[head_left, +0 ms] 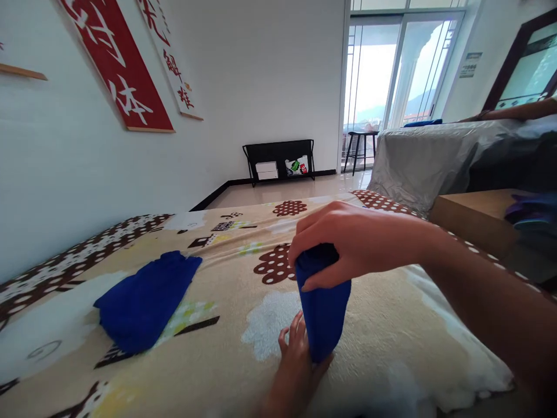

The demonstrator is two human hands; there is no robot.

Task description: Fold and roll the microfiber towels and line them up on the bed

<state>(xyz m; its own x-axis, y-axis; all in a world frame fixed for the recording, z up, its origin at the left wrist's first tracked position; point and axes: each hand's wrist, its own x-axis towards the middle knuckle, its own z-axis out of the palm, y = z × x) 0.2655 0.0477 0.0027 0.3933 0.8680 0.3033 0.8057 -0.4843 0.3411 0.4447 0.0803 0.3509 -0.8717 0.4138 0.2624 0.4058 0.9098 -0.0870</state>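
Observation:
A folded piece of dark blue cloth [325, 316] stands nearly upright above the bed-like surface, its lower end narrowing to a point. My right hand [333, 244] grips its top from above, thumb on the near side and fingers wrapped over the far edge. Down at the cloth's bottom end is my left hand [296, 354], with thumb and fingers on either side of the tip; part of its grip is hidden behind the cloth. To the left, a second blue cloth [148, 302] lies loosely spread, apart from both hands.
A patterned fleece blanket [226, 360] covers the surface. At right are a cardboard box [474, 215] and a plastic-covered table [413, 157], where another person's arm [517, 110] rests near blue cloth [423, 123]. A black rack [278, 154] and stool [363, 145] stand behind.

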